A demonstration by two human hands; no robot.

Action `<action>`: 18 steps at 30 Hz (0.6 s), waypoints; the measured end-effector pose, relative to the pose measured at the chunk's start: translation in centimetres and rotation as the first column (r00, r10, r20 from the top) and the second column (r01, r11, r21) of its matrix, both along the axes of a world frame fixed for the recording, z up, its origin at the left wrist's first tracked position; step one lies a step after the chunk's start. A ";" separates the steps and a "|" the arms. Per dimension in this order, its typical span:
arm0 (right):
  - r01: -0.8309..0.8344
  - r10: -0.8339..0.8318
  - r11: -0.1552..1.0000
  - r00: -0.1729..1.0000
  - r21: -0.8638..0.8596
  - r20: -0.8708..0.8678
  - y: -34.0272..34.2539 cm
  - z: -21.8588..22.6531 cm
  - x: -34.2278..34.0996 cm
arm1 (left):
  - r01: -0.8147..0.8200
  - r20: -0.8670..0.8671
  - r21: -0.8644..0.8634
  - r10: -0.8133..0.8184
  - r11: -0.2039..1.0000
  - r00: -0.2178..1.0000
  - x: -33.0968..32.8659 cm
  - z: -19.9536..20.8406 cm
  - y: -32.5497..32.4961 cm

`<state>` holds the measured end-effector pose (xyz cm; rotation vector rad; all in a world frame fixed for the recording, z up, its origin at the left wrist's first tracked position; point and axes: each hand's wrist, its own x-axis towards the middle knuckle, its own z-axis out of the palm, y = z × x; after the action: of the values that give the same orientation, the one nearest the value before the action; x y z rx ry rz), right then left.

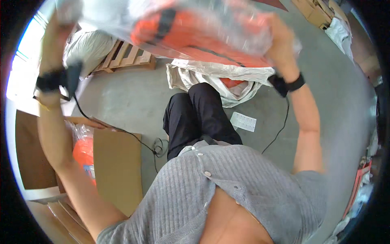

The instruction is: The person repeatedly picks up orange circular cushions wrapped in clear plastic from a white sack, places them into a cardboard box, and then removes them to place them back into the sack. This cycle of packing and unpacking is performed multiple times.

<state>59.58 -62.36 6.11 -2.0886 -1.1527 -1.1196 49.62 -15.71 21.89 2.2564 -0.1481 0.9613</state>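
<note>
Up at the top of the view, a clear plastic bag holds a folded orange item with black straps; motion blurs it. My right hand is closed round the bag's right edge. At the other end, my left hand is closed on the bag's left edge, its fingers smeared and partly covered by plastic. Both arms are stretched out, each with a black wrist strap. Below the bag, a white woven sack lies on the floor with a patch of orange showing in its opening.
To my left stands an open cardboard box with an orange bagged item inside. A wooden pallet bears a full white sack. Black cable coils on the floor. A printed sheet lies near my knees. Cartons stand far right.
</note>
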 end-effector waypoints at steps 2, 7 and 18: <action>0.005 -0.007 0.994 1.000 -0.107 -0.018 -0.8 -5.7 -0.6 | 0.021 -0.147 -0.607 -0.139 0.794 0.979 -3.8 -8.2 -4.0; -0.098 0.004 0.962 0.939 -0.254 -0.344 -2.9 -18.0 -6.9 | -0.059 -0.185 -0.954 -0.423 0.294 0.887 -7.6 -23.2 -7.1; -0.337 -0.232 0.941 -0.675 0.013 -0.700 -19.9 -19.7 -15.2 | -0.374 -0.770 -0.608 -0.406 0.701 0.492 -18.6 -30.2 -8.8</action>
<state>44.41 -82.22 -13.55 -1.7030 -0.1194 1.6049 31.00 -24.53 -8.32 1.6591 0.5935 -0.3042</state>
